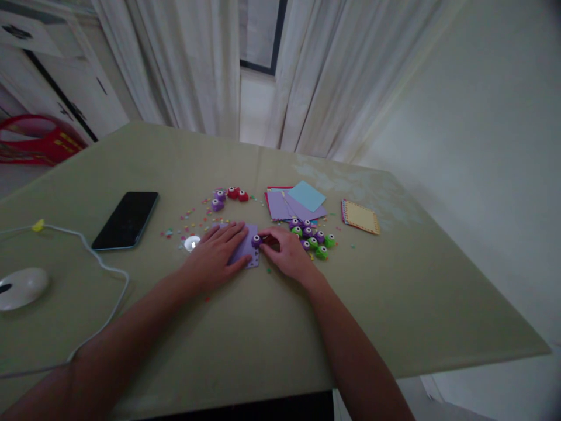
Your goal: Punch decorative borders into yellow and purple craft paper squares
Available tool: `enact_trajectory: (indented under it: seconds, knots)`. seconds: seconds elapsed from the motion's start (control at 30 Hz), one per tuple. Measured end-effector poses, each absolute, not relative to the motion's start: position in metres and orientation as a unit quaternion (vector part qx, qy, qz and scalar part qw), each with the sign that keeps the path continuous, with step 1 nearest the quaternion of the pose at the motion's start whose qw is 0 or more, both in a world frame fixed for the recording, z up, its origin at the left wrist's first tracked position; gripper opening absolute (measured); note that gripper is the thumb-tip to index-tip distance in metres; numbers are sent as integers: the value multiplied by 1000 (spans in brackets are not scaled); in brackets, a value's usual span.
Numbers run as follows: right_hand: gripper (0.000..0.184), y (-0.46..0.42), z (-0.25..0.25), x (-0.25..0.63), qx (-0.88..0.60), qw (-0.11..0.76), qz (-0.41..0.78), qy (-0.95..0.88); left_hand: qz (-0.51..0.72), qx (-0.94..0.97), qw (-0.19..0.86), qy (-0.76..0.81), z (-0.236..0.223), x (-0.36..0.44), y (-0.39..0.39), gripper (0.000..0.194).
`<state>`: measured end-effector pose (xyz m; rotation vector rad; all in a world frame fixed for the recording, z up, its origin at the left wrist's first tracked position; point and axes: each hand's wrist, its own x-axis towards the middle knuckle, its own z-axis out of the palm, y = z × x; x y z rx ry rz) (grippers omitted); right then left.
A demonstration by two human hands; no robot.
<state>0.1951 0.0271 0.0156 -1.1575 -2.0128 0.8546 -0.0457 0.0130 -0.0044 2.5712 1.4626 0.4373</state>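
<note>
A purple sheet of paper (pixel 252 234) lies on the table with small cut-out holes along its right edge. My left hand (pixel 217 251) rests flat over the sheet, fingers stretched out and covering much of it. At the sheet's right edge is a small purple craft punch (pixel 256 240) with a white, eye-like button. My right hand (pixel 284 248) grips this punch between thumb and fingers. Just beyond my right hand lies a cluster of purple and green craft punches (pixel 313 237). Farther off, two purple punches (pixel 218 200) sit beside red punches (pixel 237 193).
Colored sheets (pixel 280 204) are stacked behind the punches, with a yellow stack of hole-edged cards (pixel 361 217) to the right. Paper bits (pixel 188 219) are scattered around. A phone (pixel 127 220), a white cable (pixel 109 267) and a mouse (pixel 26 287) lie left.
</note>
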Motion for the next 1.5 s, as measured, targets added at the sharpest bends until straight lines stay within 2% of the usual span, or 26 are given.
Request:
enact_trajectory:
  seconds: [0.57, 0.73, 1.0, 1.27, 1.5]
  knots:
    - [17, 27, 16, 193, -448, 330, 310, -771, 137, 861, 69, 485, -6, -47, 13, 72]
    - [25, 26, 16, 193, -442, 333, 306, -775, 164, 858, 71, 482, -4, -47, 15, 69]
    - [14, 25, 27, 191, -463, 419, 255, -738, 259, 867, 53, 423, 12, -42, 15, 49]
    - [56, 28, 45, 164, -461, 525, 348, -625, 238, 880, 45, 408, 11, -38, 13, 46]
    - [69, 60, 55, 114, -414, 483, 470, -611, 207, 894, 6, 398, 14, -43, 18, 37]
